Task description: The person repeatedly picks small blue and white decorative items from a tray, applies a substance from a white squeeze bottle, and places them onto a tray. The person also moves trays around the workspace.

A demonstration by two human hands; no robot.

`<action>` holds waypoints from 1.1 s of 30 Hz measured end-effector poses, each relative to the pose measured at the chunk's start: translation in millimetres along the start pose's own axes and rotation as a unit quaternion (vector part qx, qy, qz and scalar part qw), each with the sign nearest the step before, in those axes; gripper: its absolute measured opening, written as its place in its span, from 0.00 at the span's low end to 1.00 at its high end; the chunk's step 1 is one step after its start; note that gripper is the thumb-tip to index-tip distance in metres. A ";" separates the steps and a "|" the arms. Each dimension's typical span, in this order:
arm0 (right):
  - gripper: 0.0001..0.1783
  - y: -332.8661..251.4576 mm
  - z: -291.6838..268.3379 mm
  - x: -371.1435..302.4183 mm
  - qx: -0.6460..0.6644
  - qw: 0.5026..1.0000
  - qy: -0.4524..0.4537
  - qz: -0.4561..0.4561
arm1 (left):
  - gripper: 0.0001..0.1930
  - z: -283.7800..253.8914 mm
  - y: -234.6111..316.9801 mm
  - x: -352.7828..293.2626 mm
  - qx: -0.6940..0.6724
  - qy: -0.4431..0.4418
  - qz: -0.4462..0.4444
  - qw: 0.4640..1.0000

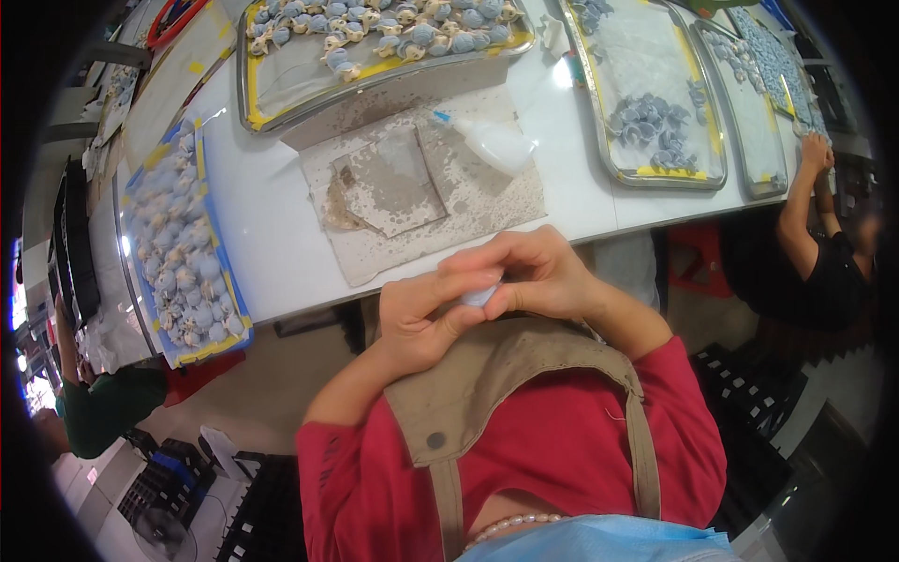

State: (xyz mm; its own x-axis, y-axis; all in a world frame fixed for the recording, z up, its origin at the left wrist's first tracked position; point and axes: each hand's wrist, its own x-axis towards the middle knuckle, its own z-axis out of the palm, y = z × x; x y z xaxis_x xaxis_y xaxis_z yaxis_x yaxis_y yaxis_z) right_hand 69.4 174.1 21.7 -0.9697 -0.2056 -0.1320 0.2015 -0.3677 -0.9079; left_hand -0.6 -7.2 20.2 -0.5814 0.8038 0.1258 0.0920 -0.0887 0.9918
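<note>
In front of my apron, my left hand (419,311) and my right hand (541,273) meet with fingers closed. Between their fingertips is a small pale blue-grey piece (480,296), mostly covered, so its full shape cannot be made out. Just past my hands, a stained sheet of cardboard (510,199) lies on the white table (272,211). A smaller, soaked-looking square piece (398,192) rests on that sheet. A white squeeze bottle (498,145) with a blue tip lies on its side at the sheet's far right.
A metal tray (290,98) of small blue-and-cream figures stands at the far side. More figures fill a blue tray (245,304) on the left. Grey-blue curled parts sit in a tray (655,176) on the right. Co-workers' arms (799,201) show at both sides.
</note>
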 end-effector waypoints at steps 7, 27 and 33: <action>0.20 7.1 14.8 8.6 0.086 0.995 0.020 -0.035 | 0.13 -8.4 9.5 -0.1 -0.011 0.014 -0.066 0.998; 0.07 6.9 -38.1 17.7 -0.331 0.847 0.342 -0.237 | 0.11 -282.2 26.5 99.4 0.706 0.260 -0.202 0.627; 0.07 8.4 -38.1 18.2 -0.325 0.845 0.350 -0.239 | 0.14 -245.2 -45.7 194.2 0.671 0.224 -0.056 0.705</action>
State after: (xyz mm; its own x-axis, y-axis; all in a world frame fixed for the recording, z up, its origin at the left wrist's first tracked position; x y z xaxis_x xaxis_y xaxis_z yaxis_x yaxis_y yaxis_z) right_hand 48.2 201.8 -3.5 -0.8089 0.4961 0.3154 -0.1345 0.3661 -0.9208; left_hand -316.0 8.6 4.7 -0.8152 0.4683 0.3408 0.5317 0.8384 0.1200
